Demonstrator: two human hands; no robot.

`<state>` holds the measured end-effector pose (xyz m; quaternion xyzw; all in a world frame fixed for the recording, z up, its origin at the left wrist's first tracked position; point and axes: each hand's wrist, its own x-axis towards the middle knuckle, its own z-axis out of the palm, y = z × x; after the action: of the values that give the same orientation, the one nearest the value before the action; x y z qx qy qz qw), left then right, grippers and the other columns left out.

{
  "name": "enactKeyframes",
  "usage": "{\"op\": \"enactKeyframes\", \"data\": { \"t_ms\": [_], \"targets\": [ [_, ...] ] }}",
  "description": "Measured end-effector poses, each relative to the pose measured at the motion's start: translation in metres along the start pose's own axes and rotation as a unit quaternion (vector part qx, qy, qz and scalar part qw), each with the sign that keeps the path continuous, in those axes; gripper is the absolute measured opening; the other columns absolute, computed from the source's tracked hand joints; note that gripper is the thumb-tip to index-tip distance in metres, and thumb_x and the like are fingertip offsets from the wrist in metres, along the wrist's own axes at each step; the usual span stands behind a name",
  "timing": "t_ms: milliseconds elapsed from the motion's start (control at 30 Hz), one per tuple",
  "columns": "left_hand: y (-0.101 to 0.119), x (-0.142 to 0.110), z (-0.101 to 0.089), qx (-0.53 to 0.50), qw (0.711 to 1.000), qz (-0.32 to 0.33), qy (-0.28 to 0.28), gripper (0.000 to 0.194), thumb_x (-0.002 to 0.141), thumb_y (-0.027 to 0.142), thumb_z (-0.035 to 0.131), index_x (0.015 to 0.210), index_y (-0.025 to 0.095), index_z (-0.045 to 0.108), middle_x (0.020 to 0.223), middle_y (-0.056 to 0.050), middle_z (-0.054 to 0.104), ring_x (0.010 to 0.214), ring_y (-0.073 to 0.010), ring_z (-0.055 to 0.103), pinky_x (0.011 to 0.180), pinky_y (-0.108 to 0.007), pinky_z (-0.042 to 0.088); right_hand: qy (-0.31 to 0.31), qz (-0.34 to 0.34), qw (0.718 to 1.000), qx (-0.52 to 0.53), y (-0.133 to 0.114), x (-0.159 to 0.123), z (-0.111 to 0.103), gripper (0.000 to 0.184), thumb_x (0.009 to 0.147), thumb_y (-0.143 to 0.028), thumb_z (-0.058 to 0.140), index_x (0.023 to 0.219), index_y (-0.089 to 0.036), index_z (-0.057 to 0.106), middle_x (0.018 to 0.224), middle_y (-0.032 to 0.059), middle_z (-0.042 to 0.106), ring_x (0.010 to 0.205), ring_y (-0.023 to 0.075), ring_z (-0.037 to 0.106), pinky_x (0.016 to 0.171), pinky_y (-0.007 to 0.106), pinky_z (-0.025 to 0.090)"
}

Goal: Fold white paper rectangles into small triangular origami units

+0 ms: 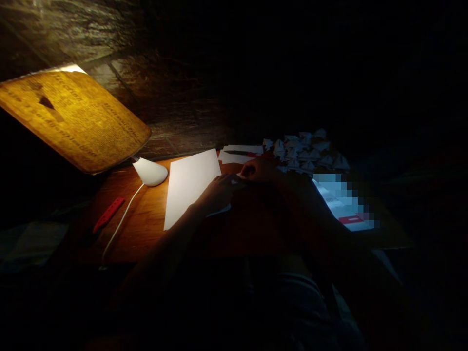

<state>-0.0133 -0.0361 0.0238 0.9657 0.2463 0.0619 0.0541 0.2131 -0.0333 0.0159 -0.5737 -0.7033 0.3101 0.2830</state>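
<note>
My left hand (218,191) is over the table beside a large white sheet of paper (190,183), its fingers bent together around a small piece of white paper (234,182). Pinched fingers of my right hand (260,171) meet the left fingertips at that same piece. Shadow and the fingers hide most of its shape. A pale paper edge (221,210) shows below the left hand; whether it belongs to the held piece I cannot tell.
A lit lamp with a printed shade (76,122) and white base (151,173) stands left, near a red-handled cutter (108,214). Behind the hands are paper strips (236,157). Many folded paper pieces (300,151) are heaped back right, beside a glowing phone screen (329,197).
</note>
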Motion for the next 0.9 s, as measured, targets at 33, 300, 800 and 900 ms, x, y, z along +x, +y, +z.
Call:
{"op": "enactKeyframes", "data": {
  "t_ms": [33, 300, 800, 900],
  "targets": [
    [-0.001, 0.000, 0.000, -0.003, 1.000, -0.001, 0.004, 0.074, 0.080, 0.000, 0.049, 0.145, 0.030, 0.066, 0.141, -0.008, 0.062, 0.127, -0.0266, 0.059, 0.110, -0.049, 0.053, -0.001, 0.002, 1.000, -0.002, -0.001, 0.000, 0.000, 0.019, 0.072, -0.006, 0.082, 0.089, -0.016, 0.081, 0.097, 0.0094, 0.083, 0.085, 0.0184, 0.074, 0.077, 0.027, 0.056],
    [-0.006, 0.002, 0.004, -0.014, 1.000, -0.012, -0.003, 0.070, 0.079, 0.003, 0.050, 0.143, 0.028, 0.066, 0.144, -0.008, 0.063, 0.130, -0.0298, 0.057, 0.110, -0.053, 0.050, 0.011, 0.023, 1.000, -0.006, -0.005, 0.001, 0.004, 0.016, 0.076, -0.006, 0.079, 0.088, -0.015, 0.081, 0.095, 0.0094, 0.082, 0.083, 0.0182, 0.073, 0.074, 0.027, 0.054],
    [-0.018, -0.004, 0.013, -0.138, 0.977, -0.016, 0.161, 0.027, 0.093, 0.008, 0.050, 0.111, 0.018, 0.068, 0.105, -0.009, 0.072, 0.096, -0.0207, 0.068, 0.086, -0.035, 0.057, 0.081, -0.097, 0.990, -0.056, 0.009, 0.000, 0.014, 0.017, 0.077, -0.008, 0.071, 0.089, -0.016, 0.081, 0.091, 0.0072, 0.078, 0.083, 0.0195, 0.067, 0.077, 0.030, 0.046],
    [-0.019, -0.004, 0.014, -0.152, 0.972, -0.016, 0.179, 0.024, 0.097, 0.009, 0.049, 0.105, 0.017, 0.071, 0.099, -0.008, 0.072, 0.087, -0.0176, 0.068, 0.081, -0.031, 0.057, 0.076, -0.105, 0.989, -0.065, 0.011, 0.001, 0.015, 0.011, 0.080, -0.012, 0.072, 0.087, -0.017, 0.079, 0.092, 0.0076, 0.077, 0.086, 0.0204, 0.066, 0.079, 0.032, 0.045]
  ]
}}
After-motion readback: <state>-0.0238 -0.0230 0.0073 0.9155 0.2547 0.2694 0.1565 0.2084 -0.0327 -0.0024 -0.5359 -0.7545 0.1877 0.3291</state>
